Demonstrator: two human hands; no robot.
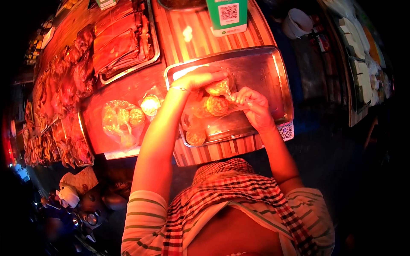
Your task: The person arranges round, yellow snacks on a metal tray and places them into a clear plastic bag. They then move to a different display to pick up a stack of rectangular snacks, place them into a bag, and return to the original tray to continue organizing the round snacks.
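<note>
My left hand (205,77) curls over a round golden food piece (219,88) wrapped in clear plastic; the thumb is hidden. From that piece the thin plastic bag (231,97) stretches to the right, where my right hand (254,105) pinches it between the fingertips. Just below lies another round piece (217,106), beside more that the plastic and my hand partly cover. All of this is over a shallow metal tray (289,96). A single round piece (196,137) sits in the tray's near left corner.
Left of the tray are a filled clear bag (123,120) and a brightly lit round piece (150,105). Flat reddish sheets (115,48) fill another tray, near piled cooked meats (61,80). A green stand with a printed code (228,16) stands behind.
</note>
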